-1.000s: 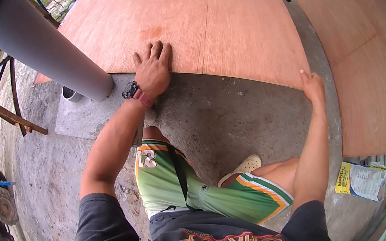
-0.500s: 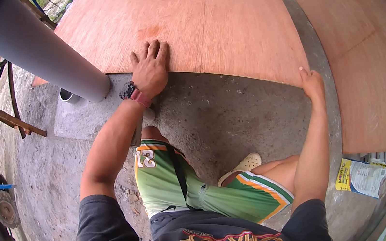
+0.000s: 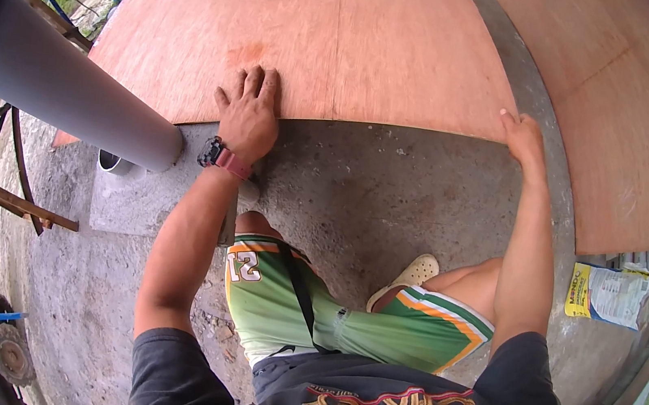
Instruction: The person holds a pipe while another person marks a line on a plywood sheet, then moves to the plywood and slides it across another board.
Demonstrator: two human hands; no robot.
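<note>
I am crouched over a rough, speckled grey concrete floor [image 3: 378,201], looking down at my own arms. A large sheet of plywood [image 3: 363,35] lies flat in front of me, reddish-brown with a fine straight grain and a thin seam line running away from me down its middle. Its near edge runs straight from one of my hands to the other.

My left hand [image 3: 247,114] lies open and flat on the sheet just inside that edge, fingers spread, palm down. A dark watch with a pink strap [image 3: 224,158] sits on that wrist. My right hand [image 3: 523,137] is at the sheet's near right corner; from this angle I cannot tell whether it grips the edge or only rests there.

A smooth grey pipe [image 3: 70,83] slants in from the left, its end close to the sheet's near left corner. A second plywood sheet [image 3: 638,121] lies to the right, with a strip of bare concrete between the two. The lens darkens the picture's rim, so the far ends of both sheets are cut off.

Open concrete lies between the sheet's edge and my knees, my green shorts [image 3: 285,312] and a pale clog [image 3: 413,276].
</note>
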